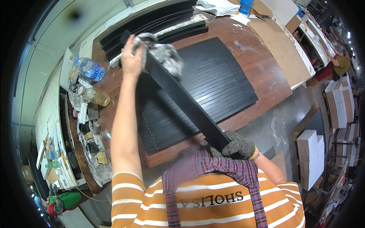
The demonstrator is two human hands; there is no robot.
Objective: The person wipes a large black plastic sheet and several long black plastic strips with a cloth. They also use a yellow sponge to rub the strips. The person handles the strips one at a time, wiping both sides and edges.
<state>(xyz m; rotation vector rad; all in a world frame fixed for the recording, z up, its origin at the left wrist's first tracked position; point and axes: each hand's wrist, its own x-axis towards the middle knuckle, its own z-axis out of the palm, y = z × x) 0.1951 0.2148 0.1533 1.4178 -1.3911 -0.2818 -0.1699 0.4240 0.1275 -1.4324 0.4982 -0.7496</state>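
Observation:
A long black board (186,102) slants across the middle of the view, raised over the table. At its near end, close to my body, my right hand (239,146) in a dark grey knitted glove is closed around it. My bare left hand (132,59) is up at the far end, its fingers closed on a grey and white stained rag (163,57) that drapes over the board and is slightly blurred. Beneath the board lies a panel of black slats side by side (213,76), with rows of small holes along its two ends.
Black boards stand stacked (152,22) along the table's far edge. To the left are a large water bottle (89,69), a murky bottle (95,96) and small blocks on a stained cloth (100,133). Cardboard (277,45) covers the right side. Another person (338,64) works at far right.

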